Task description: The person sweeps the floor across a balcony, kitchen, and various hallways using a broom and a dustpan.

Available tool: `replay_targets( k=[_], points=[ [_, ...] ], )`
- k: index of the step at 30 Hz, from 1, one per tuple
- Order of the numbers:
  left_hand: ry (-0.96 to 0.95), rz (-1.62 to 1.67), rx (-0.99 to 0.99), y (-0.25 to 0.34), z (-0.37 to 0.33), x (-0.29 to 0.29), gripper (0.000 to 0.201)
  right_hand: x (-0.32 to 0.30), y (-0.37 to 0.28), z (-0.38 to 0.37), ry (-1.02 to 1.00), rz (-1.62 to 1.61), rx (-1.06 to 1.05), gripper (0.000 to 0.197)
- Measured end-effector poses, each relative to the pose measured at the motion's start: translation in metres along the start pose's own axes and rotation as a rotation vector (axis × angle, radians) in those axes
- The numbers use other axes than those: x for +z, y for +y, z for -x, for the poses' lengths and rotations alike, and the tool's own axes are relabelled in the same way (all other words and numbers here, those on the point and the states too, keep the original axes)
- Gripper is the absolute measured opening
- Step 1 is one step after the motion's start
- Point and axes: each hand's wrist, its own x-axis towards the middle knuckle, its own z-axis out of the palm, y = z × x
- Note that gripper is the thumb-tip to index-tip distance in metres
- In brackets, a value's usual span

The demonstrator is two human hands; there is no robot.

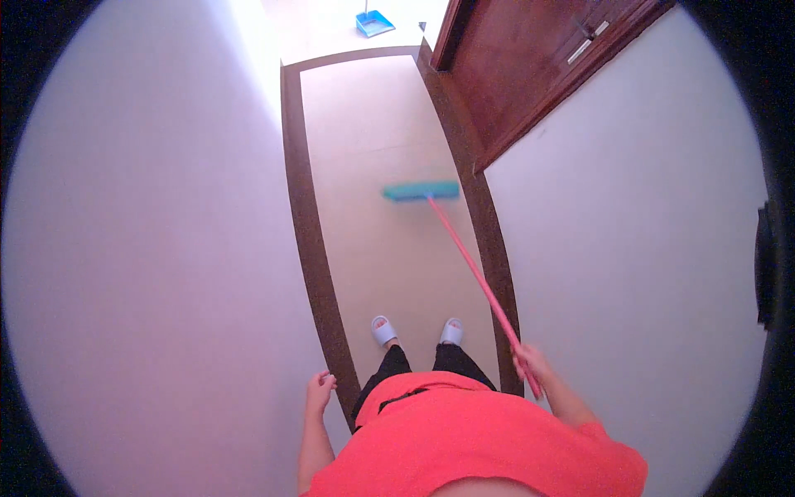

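My right hand (532,363) is closed around the upper part of a long pink broom handle (476,269), a short end of which sticks out below the grip. The handle slants away to the far left, to a teal broom head (422,191) with its long side across the corridor. The broom head is slightly blurred, at or just above the pale floor. My left hand (321,389) hangs beside the left wall, away from the broom, its fingers loosely curled in with nothing visible in them.
Pale floor (389,257) with dark brown borders runs between white walls. A reddish-brown door (530,66) with a handle stands at the far right. A blue dustpan (375,23) is on the floor beyond the corridor. My feet wear white slippers (383,331).
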Motion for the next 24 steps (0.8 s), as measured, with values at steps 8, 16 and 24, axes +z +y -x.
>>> replay_targets(
  k=[8, 16, 24],
  points=[
    [0.130, 0.068, -0.069, 0.022, 0.012, 0.006, 0.040, -0.039, -0.001, 0.014, 0.090, 0.525, 0.360, 0.038],
    [0.289, 0.196, -0.209, 0.092, 0.045, 0.070, 0.036, -0.087, -0.188, -0.300, -0.012, 0.609, -0.164, 0.043],
    [0.247, -0.108, -0.087, 0.164, 0.007, 0.159, 0.035, -0.024, -0.452, -0.401, -0.103, 0.468, -0.179, 0.036]
  ],
)
